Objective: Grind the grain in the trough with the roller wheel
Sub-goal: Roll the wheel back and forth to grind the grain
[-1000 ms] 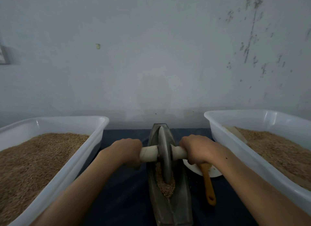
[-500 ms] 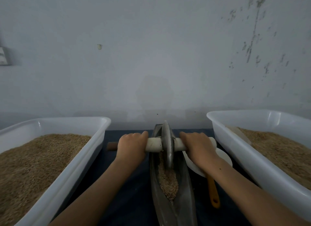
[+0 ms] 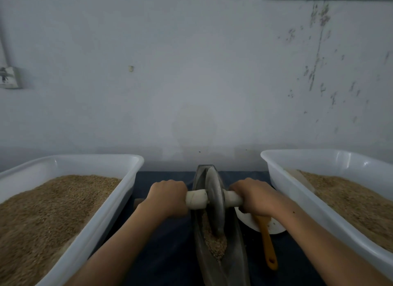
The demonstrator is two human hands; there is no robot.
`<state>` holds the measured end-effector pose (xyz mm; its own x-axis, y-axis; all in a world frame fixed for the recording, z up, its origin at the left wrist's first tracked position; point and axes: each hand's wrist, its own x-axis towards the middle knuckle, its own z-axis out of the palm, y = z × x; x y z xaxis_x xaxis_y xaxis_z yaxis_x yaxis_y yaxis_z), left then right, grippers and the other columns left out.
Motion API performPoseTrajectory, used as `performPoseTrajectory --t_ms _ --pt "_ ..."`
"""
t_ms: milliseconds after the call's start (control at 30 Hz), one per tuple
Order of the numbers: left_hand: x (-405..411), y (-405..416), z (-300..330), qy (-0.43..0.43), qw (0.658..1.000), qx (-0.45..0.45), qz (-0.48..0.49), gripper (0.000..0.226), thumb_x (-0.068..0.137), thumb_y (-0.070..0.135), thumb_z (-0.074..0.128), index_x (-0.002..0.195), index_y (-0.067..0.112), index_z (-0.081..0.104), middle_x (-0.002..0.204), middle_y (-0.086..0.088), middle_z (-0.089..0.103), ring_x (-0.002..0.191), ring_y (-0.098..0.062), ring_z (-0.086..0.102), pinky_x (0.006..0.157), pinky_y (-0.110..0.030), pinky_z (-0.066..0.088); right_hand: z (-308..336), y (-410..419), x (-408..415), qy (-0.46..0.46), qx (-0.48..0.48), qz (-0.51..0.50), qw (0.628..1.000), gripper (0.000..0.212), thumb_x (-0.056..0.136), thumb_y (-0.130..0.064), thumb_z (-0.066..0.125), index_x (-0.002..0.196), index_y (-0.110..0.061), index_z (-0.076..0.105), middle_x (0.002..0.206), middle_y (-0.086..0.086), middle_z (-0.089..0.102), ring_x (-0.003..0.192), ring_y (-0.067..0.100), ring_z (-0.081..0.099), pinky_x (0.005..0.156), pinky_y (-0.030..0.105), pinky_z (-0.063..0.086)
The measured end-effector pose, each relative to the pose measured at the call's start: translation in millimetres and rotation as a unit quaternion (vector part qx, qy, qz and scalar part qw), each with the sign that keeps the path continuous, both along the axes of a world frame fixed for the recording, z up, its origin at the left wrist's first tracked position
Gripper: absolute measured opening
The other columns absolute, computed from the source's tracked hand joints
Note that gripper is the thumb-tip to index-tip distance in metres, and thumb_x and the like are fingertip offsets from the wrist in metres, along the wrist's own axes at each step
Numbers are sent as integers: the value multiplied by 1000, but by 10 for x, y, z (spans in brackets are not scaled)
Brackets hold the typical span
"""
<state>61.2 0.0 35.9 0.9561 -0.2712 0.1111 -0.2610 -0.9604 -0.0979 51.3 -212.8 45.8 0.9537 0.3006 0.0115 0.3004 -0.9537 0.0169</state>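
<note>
Right now both hands are on the roller, one to each side of the wheel. The left hand has its fingers curled round the pale handle on the wheel's left, and the right hand has its fingers wrapped round the matching handle on the wheel's right. The wheel stands upright on its edge in the trough, a long, narrow dark channel running away from the camera down the middle of the bench. The wheel sits toward the far end of the trough, its lower rim down in the grain. The crushed grain lies heaped in the channel just on the near side of the wheel.

Just right of the trough, a white dish lies on the bench, partly hidden under the right wrist, with an orange-handled tool resting in it, handle pointing toward the camera. Further right of the trough sits a white tub filled with grain, and left of the trough is a second white tub, also full. A dark cloth covers the bench beneath the trough.
</note>
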Motion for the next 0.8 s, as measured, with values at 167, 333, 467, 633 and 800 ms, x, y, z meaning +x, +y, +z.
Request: performPoseTrajectory --t_ms 167,333,467,633,800 --pt "12 43 -34 -32 999 -30 -12 32 80 38 63 106 21 58 89 7 57 76 -8 46 70 -26 36 -1 -8 40 -10 23 -5 1000 32 82 -11 64 112 -23 61 112 2 63 100 21 61 87 37 50" --pt "-28 -5 -6 -110 993 -37 -7 26 82 41 60 99 23 58 81 10 52 71 -7 44 66 -24 34 17 -52 141 -42 45 2 998 31 81 -19 71 110 -25 62 110 -2 64 102 19 61 87 37 49" --pt "-113 -48 77 -147 985 -90 25 18 83 41 57 93 26 55 86 10 57 71 -7 47 65 -23 33 218 -54 253 -119 40 17 992 15 81 -19 65 94 -22 58 102 0 65 97 22 61 78 31 44" --pt "-250 -11 114 -142 970 -184 64 23 83 46 57 95 27 52 82 13 51 72 -6 47 64 -24 37 497 158 373 -290 40 55 955 20 79 -12 62 93 -25 67 97 -3 65 95 23 57 87 30 30" --pt "-419 243 103 -31 937 -339 80 30 78 36 67 100 23 54 84 8 60 77 -9 59 68 -26 50 643 536 530 -363 80 150 916 26 82 2 54 90 -18 67 94 1 58 96 21 50 112 29 13"
